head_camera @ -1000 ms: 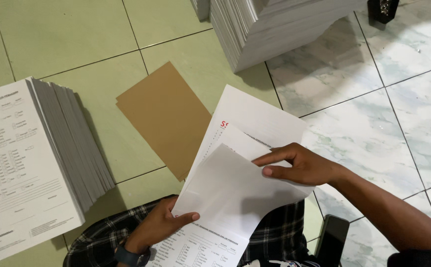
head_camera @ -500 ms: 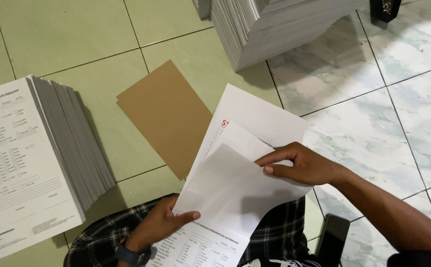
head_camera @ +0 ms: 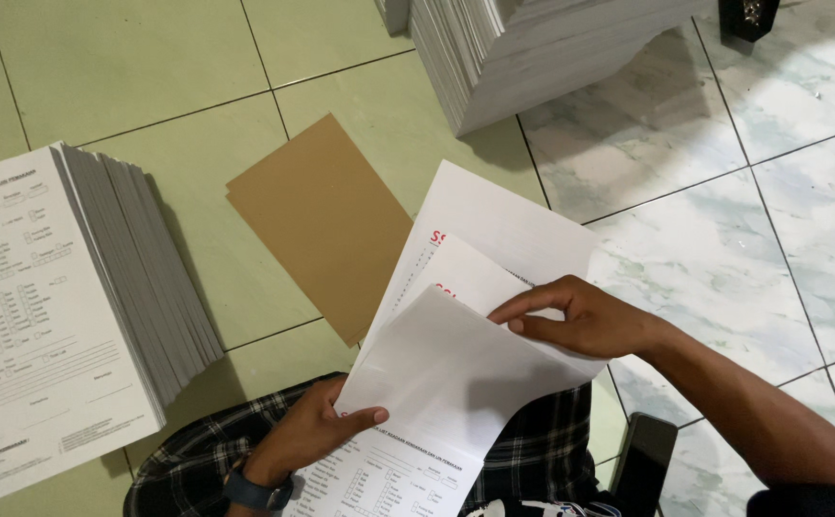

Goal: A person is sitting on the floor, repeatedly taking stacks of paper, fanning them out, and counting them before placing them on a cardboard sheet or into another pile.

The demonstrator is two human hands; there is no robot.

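I hold a small bundle of white printed sheets (head_camera: 456, 383) over my lap. My left hand (head_camera: 317, 429) grips the lower left edge of the bundle, thumb on top, with a dark watch on the wrist. My right hand (head_camera: 585, 319) pinches the top sheet's right edge and lifts it, so that the sheets fan apart. Red print shows on the sheets underneath (head_camera: 494, 230). The bottom sheet is a form with small black text.
A tall stack of printed forms (head_camera: 63, 316) stands on the floor at the left. A brown cardboard sheet (head_camera: 317, 220) lies beside it. Another big paper stack (head_camera: 542, 48) is at the top. A dark phone (head_camera: 642, 460) lies by my right leg.
My right hand has shifted slightly along the top sheet's edge. The sheets and my left hand stay almost where they were.
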